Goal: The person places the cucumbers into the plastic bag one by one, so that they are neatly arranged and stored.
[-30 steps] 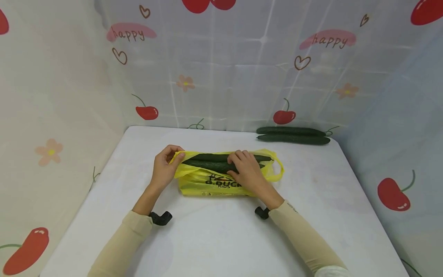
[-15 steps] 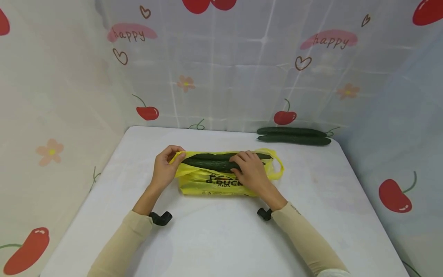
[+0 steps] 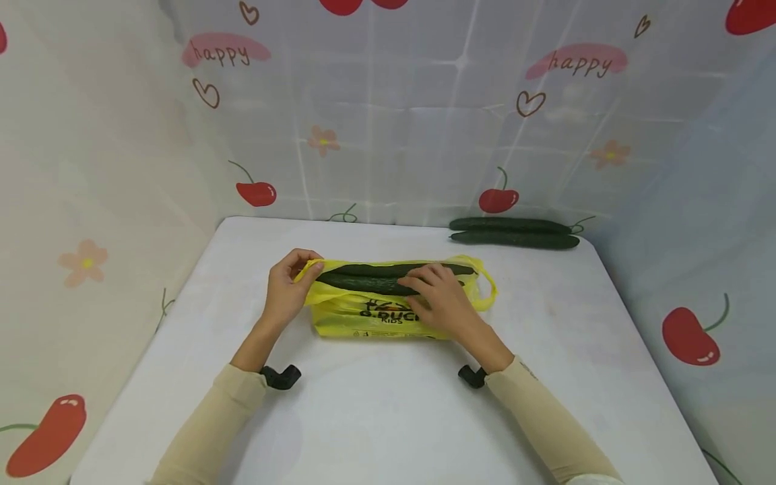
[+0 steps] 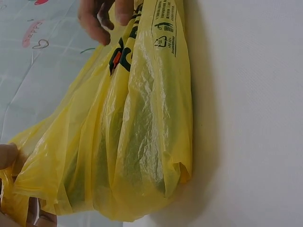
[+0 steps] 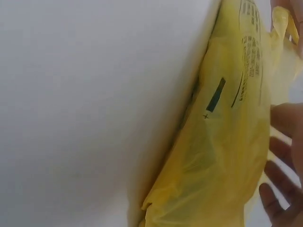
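Note:
A yellow plastic bag (image 3: 345,320) with black print lies on its side at the middle of the table. Through its open mouth show two dark green cucumbers (image 3: 366,284), side by side. My left hand (image 3: 285,286) pinches the bag's edge at the left end, thumb on top; the left wrist view shows the gathered plastic between its fingers (image 4: 8,156). My right hand (image 3: 445,296) is over the right half of the cucumbers, its fingertips overlapping them. In the right wrist view that hand's fingers (image 5: 281,182) are spread and loosely bent beside the bag.
Two more cucumbers (image 3: 515,240) lie together at the table's back right corner. The bag's loop handle (image 3: 488,289) sticks out on the right. Printed curtains (image 3: 394,135) stand behind and beside the white table (image 3: 376,417).
My right hand has shifted slightly right and its fingers have loosened over the cucumbers. The left hand keeps its pinch on the bag. The head view has tilted slightly.

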Motion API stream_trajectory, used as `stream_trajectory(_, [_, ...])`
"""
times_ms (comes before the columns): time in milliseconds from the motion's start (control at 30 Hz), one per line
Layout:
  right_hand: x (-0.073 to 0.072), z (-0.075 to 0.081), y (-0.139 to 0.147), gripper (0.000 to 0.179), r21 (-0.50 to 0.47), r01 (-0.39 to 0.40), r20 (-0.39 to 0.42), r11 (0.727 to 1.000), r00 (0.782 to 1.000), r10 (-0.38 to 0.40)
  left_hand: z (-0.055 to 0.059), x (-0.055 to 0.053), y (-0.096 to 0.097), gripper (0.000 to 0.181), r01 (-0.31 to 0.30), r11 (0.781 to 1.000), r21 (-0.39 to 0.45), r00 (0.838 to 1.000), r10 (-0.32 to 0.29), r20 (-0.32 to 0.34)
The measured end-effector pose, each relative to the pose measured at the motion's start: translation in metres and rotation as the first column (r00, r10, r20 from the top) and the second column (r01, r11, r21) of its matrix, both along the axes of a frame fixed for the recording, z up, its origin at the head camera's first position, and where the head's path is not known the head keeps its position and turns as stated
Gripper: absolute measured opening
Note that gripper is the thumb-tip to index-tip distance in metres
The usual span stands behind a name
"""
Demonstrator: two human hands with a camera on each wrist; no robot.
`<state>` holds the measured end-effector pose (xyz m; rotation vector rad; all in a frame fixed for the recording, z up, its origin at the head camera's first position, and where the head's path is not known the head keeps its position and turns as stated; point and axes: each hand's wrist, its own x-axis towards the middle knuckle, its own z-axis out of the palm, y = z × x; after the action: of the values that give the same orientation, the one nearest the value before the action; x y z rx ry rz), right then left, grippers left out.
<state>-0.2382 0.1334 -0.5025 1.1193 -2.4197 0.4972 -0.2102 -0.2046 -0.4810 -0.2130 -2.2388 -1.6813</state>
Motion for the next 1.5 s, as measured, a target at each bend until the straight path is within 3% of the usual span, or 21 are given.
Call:
stream_trajectory(100, [0.005,0.001,0.004,0.024,-0.023,-0.056,-0.02,0.998,0.998,0.056,0.001,-0.001,-0.001,0.02,0.002,1.0,-0.002,1.0,-0.002,-0.003])
stream_trajectory(167, [0.008,0.003,0.008,0.022,-0.023,-0.054,-0.003,0.998,0.999,0.054,0.002,-0.002,-0.001,0.02,0.0,1.0,-0.002,1.0,0.0,-0.003])
stream_trajectory(367, [0.01,0.008,0.026,0.023,0.004,0.03,0.114,1.0,0.993,-0.03,0.001,0.0,-0.001,0.02,-0.001,1.0,0.003,1.0,0.001,0.015])
stream_trajectory(467, [0.008,0.018,0.042,0.024,-0.034,0.092,0.174,0.995,0.981,-0.085,0.001,0.001,-0.001,0.019,-0.01,1.0,-0.005,1.0,0.01,0.014])
stream_trajectory(733, [-0.014,0.034,0.099,0.021,-0.18,0.242,0.175,0.953,0.962,-0.211,0.001,0.002,-0.005,0.013,-0.103,0.987,-0.123,0.994,0.097,-0.053])
stream_trajectory(833, [-0.024,0.035,0.118,0.02,-0.196,0.319,0.211,0.927,0.937,-0.278,0.001,0.002,-0.005,0.011,-0.142,0.972,-0.188,0.986,0.122,-0.113])
stream_trajectory(967, [-0.036,0.03,0.14,0.025,-0.174,0.411,0.294,0.895,0.889,-0.351,0.004,0.003,0.0,0.01,-0.199,0.941,-0.274,0.968,0.146,-0.204])
stream_trajectory(1100, [-0.046,0.019,0.159,0.03,-0.168,0.471,0.371,0.866,0.844,-0.388,0.006,0.007,0.005,0.011,-0.188,0.934,-0.302,0.966,0.12,-0.23])
stream_trajectory(1333, [-0.065,0.002,0.18,0.034,-0.14,0.526,0.437,0.839,0.793,-0.424,0.013,0.008,0.004,0.014,-0.159,0.938,-0.307,0.978,0.108,-0.177])
stream_trajectory(1500, [-0.076,-0.002,0.193,0.042,-0.047,0.562,0.502,0.826,0.728,-0.467,0.023,0.006,0.001,0.015,-0.065,0.975,-0.212,0.997,0.057,-0.046])
